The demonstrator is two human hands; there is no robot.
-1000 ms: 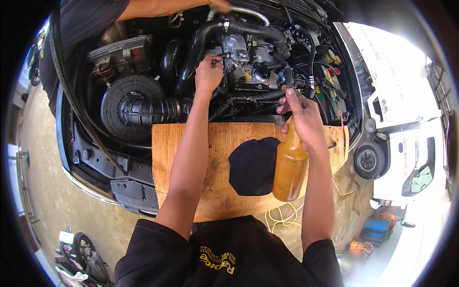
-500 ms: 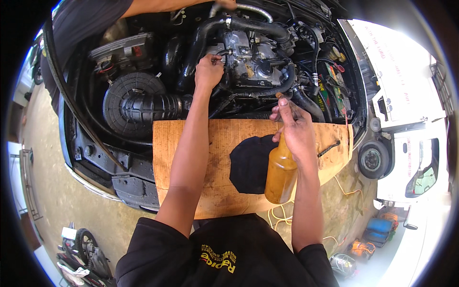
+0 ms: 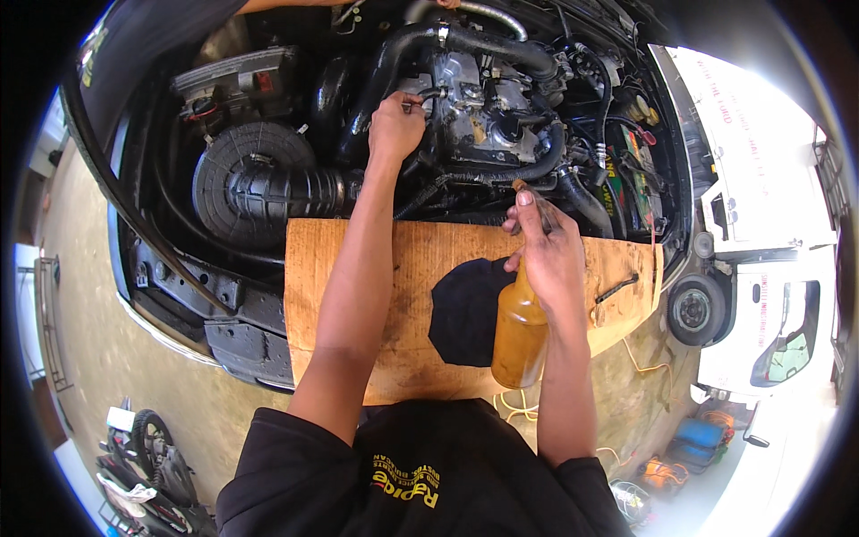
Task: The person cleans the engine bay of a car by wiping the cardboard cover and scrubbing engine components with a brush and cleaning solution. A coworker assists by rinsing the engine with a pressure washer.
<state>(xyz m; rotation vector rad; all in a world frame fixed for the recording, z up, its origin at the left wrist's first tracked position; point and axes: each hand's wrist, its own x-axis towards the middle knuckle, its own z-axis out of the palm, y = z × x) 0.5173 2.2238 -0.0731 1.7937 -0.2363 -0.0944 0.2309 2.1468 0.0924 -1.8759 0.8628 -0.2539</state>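
Observation:
My right hand (image 3: 553, 255) is wrapped round the neck of a bottle (image 3: 519, 336) of cloudy amber liquid, its thumb up beside a brown stopper-like tip (image 3: 519, 185). The bottle is held nearly upright above the cardboard sheet (image 3: 335, 268), in front of a dark round cloth or pad (image 3: 461, 309). Farther forward, my left hand (image 3: 396, 127) reaches into the engine bay, fingers closed at the end of a thin black hose (image 3: 433, 92) beside the metal engine (image 3: 470, 125). The fingertips partly hide where they grip it.
A black tool (image 3: 617, 288) lies on the cardboard's right side. A round air-filter housing (image 3: 250, 183) sits left of my arm, and a battery (image 3: 626, 179) at the right. Another person's arm (image 3: 291, 4) reaches in at the far left. A white vehicle (image 3: 761, 242) stands to the right.
The view has shifted slightly, so the engine appears a little farther right and lower. Both my hands keep their grips. The other person's forearm shows less at the top edge.

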